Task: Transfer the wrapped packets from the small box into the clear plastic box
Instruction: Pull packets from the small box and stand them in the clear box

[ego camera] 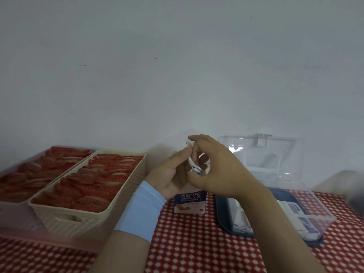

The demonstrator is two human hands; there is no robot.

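Wrapped packets point(194, 164), white with a thin blue mark, are held at centre frame, above the small box point(190, 202). Left hand point(173, 174) and right hand point(214, 166) both close on the bundle: the left thumb presses its near side, and the right thumb and forefinger pinch its upper and lower ends. How many packets are in the grip cannot be told.

Small box stands upright on the table point(197, 243), just below the hands. Its front panel is purple above and white below, with white Chinese characters, a line of Latin letters that appears to read "CHUANGKOUTIE", and a drawing of a tan strip. Smaller print is illegible.

Clear plastic box point(319, 213) lies at lower right of the frame, just beside the small box, with its hinged lid point(275, 154) raised against the wall point(177, 66). White packets with blue printing point(295, 208) lie inside it; the lettering is too blurred to read.

Cream perforated basket point(88, 219) at left holds red wrapped items point(94, 184); a pink tray point(11, 219) touching its left side holds more. A light blue wristband point(141, 211) is on the left wrist.

Red-and-white patterned cloth covers the table; bare cloth lies open along the lower centre of the frame.
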